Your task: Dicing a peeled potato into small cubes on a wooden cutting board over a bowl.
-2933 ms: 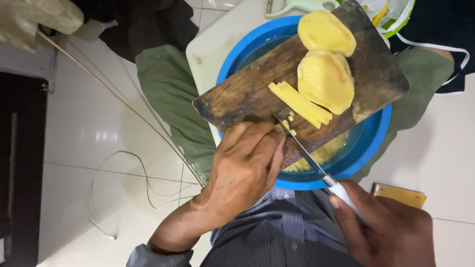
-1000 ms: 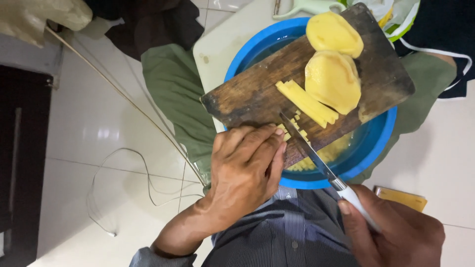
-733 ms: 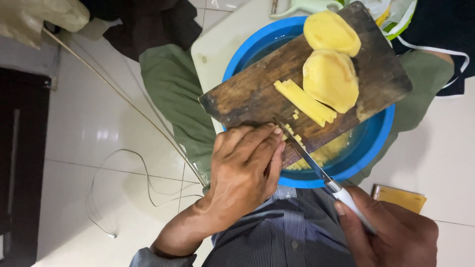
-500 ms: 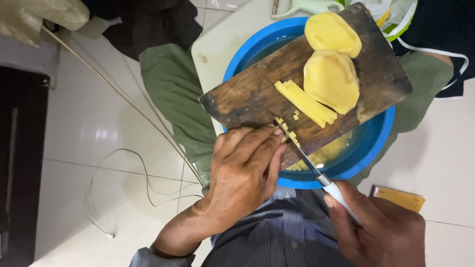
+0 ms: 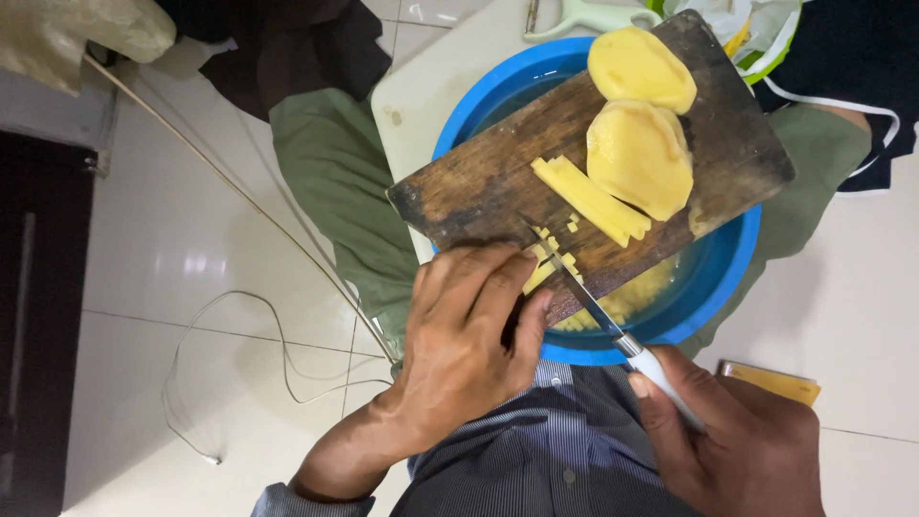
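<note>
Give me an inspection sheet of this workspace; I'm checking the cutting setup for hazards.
Surface: wooden cutting board resting across blue basin.
Job's things: potato halves, potato sticks, knife; cut pieces in basin water.
Clutter: peeler, plastic bag.
Grippers: left hand pins sticks beside the blade; right hand grips the knife handle.
Cables: thin white cable looped on floor.
Surroundings: white tiled floor, dark cabinet.
</note>
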